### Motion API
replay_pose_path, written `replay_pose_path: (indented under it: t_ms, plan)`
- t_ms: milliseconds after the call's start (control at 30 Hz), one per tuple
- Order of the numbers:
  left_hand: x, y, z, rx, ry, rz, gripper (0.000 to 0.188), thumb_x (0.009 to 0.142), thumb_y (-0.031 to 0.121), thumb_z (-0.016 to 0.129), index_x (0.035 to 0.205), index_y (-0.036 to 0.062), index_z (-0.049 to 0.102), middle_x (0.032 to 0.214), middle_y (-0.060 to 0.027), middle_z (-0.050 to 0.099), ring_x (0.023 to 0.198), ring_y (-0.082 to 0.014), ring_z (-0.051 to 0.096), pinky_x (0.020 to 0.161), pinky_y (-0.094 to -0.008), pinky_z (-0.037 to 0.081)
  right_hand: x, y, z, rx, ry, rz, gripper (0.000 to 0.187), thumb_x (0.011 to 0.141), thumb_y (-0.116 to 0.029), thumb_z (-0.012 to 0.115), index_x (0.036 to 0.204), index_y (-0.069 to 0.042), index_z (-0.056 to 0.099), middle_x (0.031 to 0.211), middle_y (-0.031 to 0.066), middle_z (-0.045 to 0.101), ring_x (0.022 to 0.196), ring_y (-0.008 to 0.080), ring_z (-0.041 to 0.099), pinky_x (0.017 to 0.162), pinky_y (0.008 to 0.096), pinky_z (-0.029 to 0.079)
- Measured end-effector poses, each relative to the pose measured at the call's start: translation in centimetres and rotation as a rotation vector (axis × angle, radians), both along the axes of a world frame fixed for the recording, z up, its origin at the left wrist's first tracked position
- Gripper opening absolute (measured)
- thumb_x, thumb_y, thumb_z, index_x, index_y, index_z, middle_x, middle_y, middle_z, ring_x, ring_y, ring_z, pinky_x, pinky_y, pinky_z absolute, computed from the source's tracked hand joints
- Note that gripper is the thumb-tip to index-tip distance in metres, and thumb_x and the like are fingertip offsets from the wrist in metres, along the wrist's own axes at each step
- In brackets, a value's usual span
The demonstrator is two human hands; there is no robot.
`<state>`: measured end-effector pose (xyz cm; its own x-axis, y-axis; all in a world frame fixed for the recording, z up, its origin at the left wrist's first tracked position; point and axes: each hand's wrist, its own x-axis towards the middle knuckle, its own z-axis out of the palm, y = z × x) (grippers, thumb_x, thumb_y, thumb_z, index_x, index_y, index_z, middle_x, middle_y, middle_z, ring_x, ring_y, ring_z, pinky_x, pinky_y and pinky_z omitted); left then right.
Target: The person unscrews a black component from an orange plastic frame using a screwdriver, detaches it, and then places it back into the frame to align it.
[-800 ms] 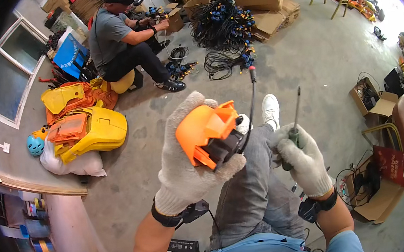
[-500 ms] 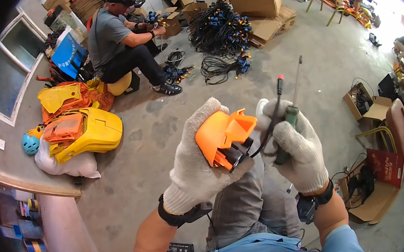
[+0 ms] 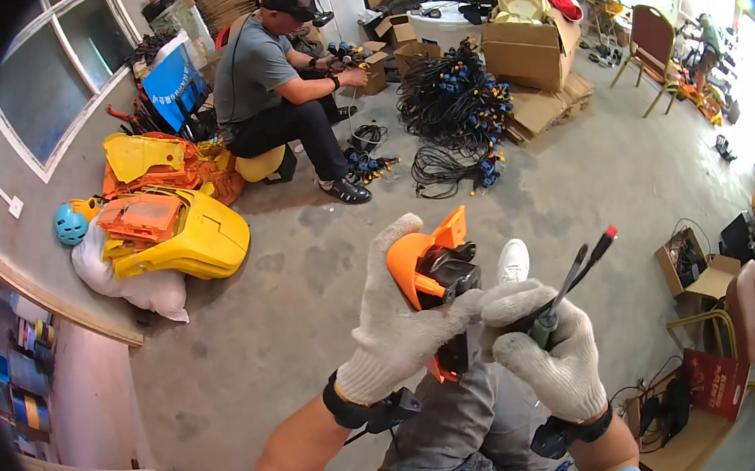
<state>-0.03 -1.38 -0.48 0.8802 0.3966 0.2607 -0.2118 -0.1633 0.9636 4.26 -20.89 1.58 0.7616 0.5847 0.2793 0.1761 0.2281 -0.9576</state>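
My left hand (image 3: 386,331), in a knitted off-white glove, is closed round an orange plastic housing (image 3: 408,264) with black parts (image 3: 449,274) inside it. The housing is tilted, its black inner side toward the right. My right hand (image 3: 556,359), gloved alike, grips a screwdriver (image 3: 544,328) by its green handle, the shaft pointing up and right. A black cable (image 3: 596,254) with a red tip also passes through the right hand's fingers, beside the shaft. The fingertips of both gloves meet at the housing's right side, hiding where the cable enters. Both wrists wear black straps with small devices.
A person (image 3: 266,91) sits at the far left, handling cables. A heap of black cables (image 3: 451,104) with blue and orange connectors lies near cardboard boxes (image 3: 524,54). Yellow and orange shells (image 3: 203,235) are piled at the left. Chairs (image 3: 744,312) and open boxes (image 3: 688,258) stand right.
The housing has turned so its black inner side faces right. My right hand has moved in against it, and screwdriver and cable now lean rightward. The view has tilted up.
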Motion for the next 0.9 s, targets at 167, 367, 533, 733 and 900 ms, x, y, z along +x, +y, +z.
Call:
replay_pose_path:
  t_ms: [167,367,533,733,900]
  plan:
    - [-0.1,0.8,-0.5,-0.149,0.022,-0.011,0.105,0.078,0.004,0.098,0.159,0.0031,0.03,0.136,-0.0124,0.056,0.119,-0.0172,0.066,0.104,-0.0346,0.058,-1.1,-0.6,-0.3,0.105,0.319,0.302,0.021,0.095,-0.006,0.073,0.111,0.006,0.073,0.114,0.0201,0.074,0.089,0.0197,0.071,0.078,0.0342,0.059]
    - [0.2,0.2,-1.9,0.117,-0.23,0.009,0.11,0.078,0.01,0.1,0.162,0.0073,0.029,0.143,-0.0135,0.054,0.126,-0.0256,0.065,0.11,-0.0407,0.057,-1.6,-0.7,-5.2,0.276,0.675,0.321,0.045,0.11,-0.043,0.065,0.114,0.001,0.068,0.104,0.0155,0.07,0.076,0.0164,0.063,0.063,0.0299,0.051]
    - [1.0,0.8,-2.4,0.399,-0.353,-0.035,0.114,0.077,0.014,0.102,0.163,0.0086,0.028,0.146,-0.0148,0.053,0.13,-0.0283,0.064,0.109,-0.042,0.057,-2.2,-0.1,-6.7,0.466,0.951,0.388,0.077,0.099,-0.079,0.057,0.122,-0.006,0.065,0.095,0.0128,0.067,0.068,0.0169,0.058,0.06,0.0324,0.048]
    - [2.0,1.9,-1.9,0.376,-0.374,-0.061,0.116,0.074,0.013,0.104,0.163,0.0102,0.03,0.146,-0.0145,0.053,0.127,-0.0273,0.066,0.105,-0.0413,0.06,-1.0,-1.2,-7.6,0.424,0.886,0.625,0.111,0.078,-0.094,0.065,0.136,0.0,0.063,0.116,0.0223,0.076,0.067,0.015,0.065,0.057,0.0264,0.051]
    - [2.0,1.1,-1.2,-0.007,-0.354,-0.03,0.083,0.085,0.021,0.096,0.15,0.0162,0.045,0.134,-0.0105,0.06,0.112,-0.026,0.069,0.099,-0.0483,0.062,-2.4,-1.4,-8.5,0.345,0.571,0.697,0.08,0.097,-0.06,0.077,0.14,0.005,0.059,0.117,0.0225,0.077,0.061,0.0126,0.063,0.052,0.0253,0.048]
